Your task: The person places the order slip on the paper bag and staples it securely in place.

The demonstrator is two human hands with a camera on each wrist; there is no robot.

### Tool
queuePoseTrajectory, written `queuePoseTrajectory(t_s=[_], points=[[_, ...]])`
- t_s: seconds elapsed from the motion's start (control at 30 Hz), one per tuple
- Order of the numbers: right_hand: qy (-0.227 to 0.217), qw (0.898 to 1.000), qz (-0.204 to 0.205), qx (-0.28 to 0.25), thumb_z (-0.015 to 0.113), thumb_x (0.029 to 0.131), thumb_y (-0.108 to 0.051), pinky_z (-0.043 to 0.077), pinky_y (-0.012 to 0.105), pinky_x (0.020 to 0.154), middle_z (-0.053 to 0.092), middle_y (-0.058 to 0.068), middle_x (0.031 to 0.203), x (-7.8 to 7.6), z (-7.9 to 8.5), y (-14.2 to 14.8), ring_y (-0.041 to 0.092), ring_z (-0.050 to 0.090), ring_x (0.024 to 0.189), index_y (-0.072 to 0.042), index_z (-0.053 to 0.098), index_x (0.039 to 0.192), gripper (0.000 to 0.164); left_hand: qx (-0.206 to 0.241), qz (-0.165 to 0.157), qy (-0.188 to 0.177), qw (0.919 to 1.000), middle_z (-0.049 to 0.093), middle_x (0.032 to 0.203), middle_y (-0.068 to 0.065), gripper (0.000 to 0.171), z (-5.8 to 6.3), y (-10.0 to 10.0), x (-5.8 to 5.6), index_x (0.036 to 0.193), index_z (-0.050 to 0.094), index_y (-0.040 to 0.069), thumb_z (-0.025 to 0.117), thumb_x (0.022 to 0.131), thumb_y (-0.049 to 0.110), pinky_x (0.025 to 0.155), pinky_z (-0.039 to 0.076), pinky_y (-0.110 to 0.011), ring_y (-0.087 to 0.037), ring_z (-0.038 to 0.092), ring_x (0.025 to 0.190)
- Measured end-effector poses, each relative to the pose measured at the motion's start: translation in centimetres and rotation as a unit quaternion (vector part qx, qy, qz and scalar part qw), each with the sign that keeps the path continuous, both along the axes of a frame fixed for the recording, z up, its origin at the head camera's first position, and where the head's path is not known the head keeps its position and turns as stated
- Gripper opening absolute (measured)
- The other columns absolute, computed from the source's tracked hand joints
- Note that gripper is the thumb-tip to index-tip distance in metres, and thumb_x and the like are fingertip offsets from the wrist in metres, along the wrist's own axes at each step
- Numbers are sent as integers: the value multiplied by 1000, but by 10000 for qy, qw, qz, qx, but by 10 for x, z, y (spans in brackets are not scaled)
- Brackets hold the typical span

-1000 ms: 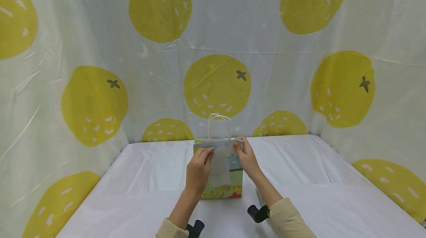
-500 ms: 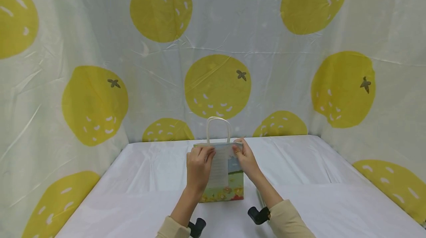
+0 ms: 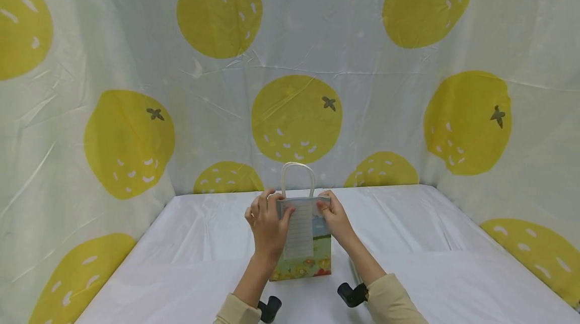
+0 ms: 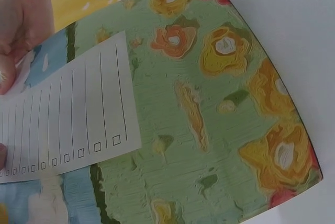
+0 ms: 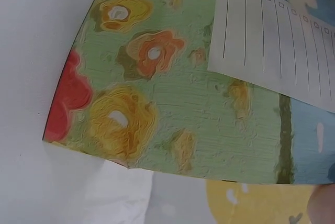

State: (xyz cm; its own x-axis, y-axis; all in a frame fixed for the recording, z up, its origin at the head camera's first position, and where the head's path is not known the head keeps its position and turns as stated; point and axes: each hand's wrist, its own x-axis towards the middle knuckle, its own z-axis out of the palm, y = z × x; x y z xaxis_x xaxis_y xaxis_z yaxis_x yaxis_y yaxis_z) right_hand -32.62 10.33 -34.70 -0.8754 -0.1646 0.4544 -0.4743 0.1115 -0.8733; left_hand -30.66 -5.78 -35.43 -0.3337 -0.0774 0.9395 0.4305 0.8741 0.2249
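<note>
A small paper gift bag (image 3: pixel 317 258) printed with flowers stands upright on the white table, its white handles (image 3: pixel 296 178) up. A lined white paper slip (image 3: pixel 299 231) hangs down the bag's front face. My left hand (image 3: pixel 267 223) grips the bag's top left corner, thumb on the slip's upper edge. My right hand (image 3: pixel 333 216) pinches the top right corner of the bag and slip. The left wrist view shows the slip (image 4: pixel 73 124) with checkboxes over the flowered bag (image 4: pixel 209 130). In the right wrist view the slip (image 5: pixel 277 41) lies against the bag (image 5: pixel 157 103).
The white-covered table (image 3: pixel 430 258) is walled on three sides by a white sheet printed with yellow fruit (image 3: pixel 296 117). Black wrist-camera mounts (image 3: pixel 351 294) sit near my sleeves at the front edge.
The slip has come flat against the bag's front. My left hand moved up to the bag's top left corner and its fingers now wrap over the rim.
</note>
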Motion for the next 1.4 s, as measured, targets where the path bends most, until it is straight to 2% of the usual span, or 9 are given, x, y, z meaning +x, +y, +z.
queuePoseTrajectory(t_s=[0.13, 0.3, 0.43, 0.57, 0.67, 0.87, 1.07, 1.27, 1.4], points=[[35, 9999, 70, -117, 41, 95, -14, 27, 20, 40, 28, -8, 49, -7, -7, 1, 3, 26, 39, 2, 41, 103, 18, 150, -284, -187, 9993, 57, 105, -6, 52, 1, -1, -1, 105, 55, 7, 79, 64, 27, 85, 26, -41, -22, 45, 102], [34, 9995, 103, -283, 41, 95, -14, 35, 21, 46, 36, -7, 56, -6, -9, 1, 4, 38, 48, 2, 40, 101, 17, 190, -589, -351, 9975, 59, 94, -6, 45, 3, -3, -1, 100, 60, 5, 78, 65, 26, 82, 38, -38, -22, 52, 91], [11, 9994, 125, -313, 41, 96, -14, 29, 19, 45, 30, -9, 54, -5, -10, 1, 1, 31, 45, 2, 40, 103, 17, 197, -708, -595, 9955, 57, 88, -6, 39, 5, -4, 0, 95, 61, 5, 77, 66, 26, 74, 41, -34, -19, 49, 81], [-93, 9993, 116, -329, 50, 93, -10, 38, 18, 55, 42, -10, 63, -5, -10, 1, 0, 42, 55, 1, 40, 102, 17, 176, -763, -758, 9940, 56, 88, -6, 37, 6, -5, 0, 94, 62, 4, 76, 68, 26, 73, 43, -32, -18, 48, 80], [-253, 9993, -13, -281, 59, 87, -7, 46, 24, 68, 51, -7, 77, -2, -6, -1, 3, 52, 69, -1, 41, 100, 23, 180, -798, -795, 9935, 55, 89, -6, 36, 6, -5, 0, 94, 62, 4, 75, 68, 25, 73, 45, -30, -18, 48, 81], [-358, 9986, -372, -84, 62, 84, -6, 42, 25, 62, 45, -4, 68, 13, 8, -6, 6, 46, 61, -2, 44, 98, 23, 231, -843, -802, 9929, 54, 89, -6, 37, 5, -6, -1, 95, 62, 3, 75, 68, 25, 72, 46, -29, -16, 47, 82], [-401, 9980, -479, 18, 61, 85, -7, 40, 25, 61, 44, -5, 67, 20, 13, -7, 7, 45, 61, -3, 45, 98, 21, 327, -983, -790, 9915, 54, 88, -6, 35, 4, -6, -3, 95, 63, 3, 75, 69, 24, 72, 45, -30, -17, 47, 83], [-385, 9977, -551, -25, 61, 85, -7, 39, 23, 60, 44, -3, 70, 17, 11, -7, 6, 45, 62, -3, 45, 96, 20, 784, -1614, -1033, 9783, 55, 89, -6, 29, 3, -10, -3, 94, 65, 3, 73, 72, 20, 71, 43, -29, -17, 47, 84], [-307, 9980, -537, -101, 61, 85, -5, 40, 22, 62, 46, -3, 71, 17, 11, -7, 5, 46, 63, -2, 45, 94, 18, 1281, -2226, -1237, 9585, 53, 91, -8, 26, 5, -12, -1, 95, 65, 3, 73, 73, 16, 71, 41, -27, -17, 48, 84]])
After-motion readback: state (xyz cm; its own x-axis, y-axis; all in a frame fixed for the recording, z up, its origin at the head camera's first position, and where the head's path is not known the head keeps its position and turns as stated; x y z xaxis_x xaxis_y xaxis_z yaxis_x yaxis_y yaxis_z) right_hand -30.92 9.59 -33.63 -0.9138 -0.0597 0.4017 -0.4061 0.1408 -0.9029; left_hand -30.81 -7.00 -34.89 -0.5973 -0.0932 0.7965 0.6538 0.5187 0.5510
